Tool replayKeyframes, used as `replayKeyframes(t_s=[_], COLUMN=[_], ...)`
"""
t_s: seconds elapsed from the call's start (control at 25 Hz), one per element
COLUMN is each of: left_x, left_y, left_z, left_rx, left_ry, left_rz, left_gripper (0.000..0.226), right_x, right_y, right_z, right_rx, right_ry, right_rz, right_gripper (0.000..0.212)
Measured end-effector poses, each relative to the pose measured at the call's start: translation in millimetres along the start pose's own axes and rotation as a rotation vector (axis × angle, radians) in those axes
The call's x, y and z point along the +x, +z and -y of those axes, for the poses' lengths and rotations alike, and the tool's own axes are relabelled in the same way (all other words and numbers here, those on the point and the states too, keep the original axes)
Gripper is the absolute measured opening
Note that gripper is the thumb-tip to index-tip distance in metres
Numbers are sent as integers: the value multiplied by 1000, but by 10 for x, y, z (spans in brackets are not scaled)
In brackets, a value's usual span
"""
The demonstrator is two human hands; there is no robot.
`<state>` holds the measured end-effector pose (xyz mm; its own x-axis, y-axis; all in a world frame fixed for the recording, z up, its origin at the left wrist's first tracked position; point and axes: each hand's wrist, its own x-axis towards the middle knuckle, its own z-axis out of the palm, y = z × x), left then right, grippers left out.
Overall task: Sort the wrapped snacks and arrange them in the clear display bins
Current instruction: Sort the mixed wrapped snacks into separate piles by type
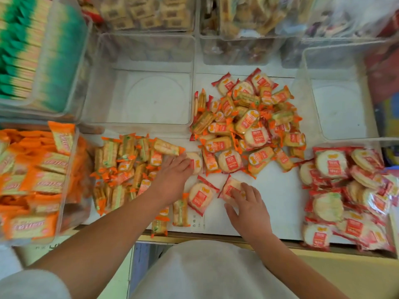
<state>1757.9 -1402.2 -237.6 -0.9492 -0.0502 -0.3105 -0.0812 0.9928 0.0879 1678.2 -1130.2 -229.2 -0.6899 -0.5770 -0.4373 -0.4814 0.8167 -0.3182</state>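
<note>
We are looking down on a white counter (274, 190) where the wrapped snacks are lying in groups. A mixed pile (248, 126) is sitting at the counter's middle, toward the far edge. A heap of long orange packets (121, 169) is lying by the left edge, and a stack of round red packets (336, 190) is filling the near right corner. The left hand (172, 175) is reaching across the heap, its fingers lying nearly straight and close together, tips touching a small round packet (197, 161) at the near rim of the mixed pile. The right hand (248, 212) is gripping a tilted round packet (228, 188) close to the near edge, with its fingers spread and bent over the top and its thumb pressing the near side. A loose round packet (199, 198) is lying between the two hands. An empty middle bin (155, 100) is standing behind the heap, and an empty right bin (339, 104) is standing at the far right corner. An orange-filled bin (71, 190) and a green-filled bin (64, 61) are lining the left edge.
</note>
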Motion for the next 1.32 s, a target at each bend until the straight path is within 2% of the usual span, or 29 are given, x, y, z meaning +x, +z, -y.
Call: replayKeyframes(t_s=[0.08,0.16,0.28,0.4,0.52,0.56,0.64,0.72,0.8,0.84,0.88,0.96,1.0,1.08,1.2,1.32], left_x=[36,112,247,355,392,394,387,269,55,-76,-199,-361,-408,-441,-364,-240], left_y=[-32,-151,-282,-293,-270,-275,-331,-454,-576,-623,-645,-554,-435,-125,82,68], left_z=[89,137,140,83,89,103,144,165,74,-40,-196,-553,-704,-882,-982,-1038], left_rx=[-25,-98,5,-103,-136,-137,-151,-169,-242,-361,-549,-895,-928,-771,-570,-440], left_ry=[-22,-132,-248,-238,-248,-268,-299,-334,-359,-366,-396,-494,-497,-461,-485,-583], left_rz=[-33,26,121,173,115,92,22,-90,-212,-238,-208,-35,31,74,-4,83], left_gripper=[42,59,88,90,90,85,58,35,28,27,26,28,29,32,45,53], right_x=[74,149,202,187,153,147,127,96,51,15,-29,-144,-213,-350,-555,-738], right_y=[8,-29,-97,-167,-232,-263,-316,-372,-439,-463,-496,-571,-595,-653,-797,-933], right_z=[-27,-27,-14,-5,-28,-26,-56,-108,-155,-177,-193,-230,-263,-333,-444,-601], right_rx=[-1,-25,-28,-16,170,280,480,575,632,679,732,820,843,892,973,1016], right_ry=[28,38,39,82,214,256,306,332,352,365,381,393,394,405,424,409], right_rz=[-42,-12,17,-18,4,19,7,-16,-38,-55,-74,-100,-112,-140,-188,-205], right_gripper=[46,49,50,46,38,36,35,33,30,29,29,28,28,30,32,32])
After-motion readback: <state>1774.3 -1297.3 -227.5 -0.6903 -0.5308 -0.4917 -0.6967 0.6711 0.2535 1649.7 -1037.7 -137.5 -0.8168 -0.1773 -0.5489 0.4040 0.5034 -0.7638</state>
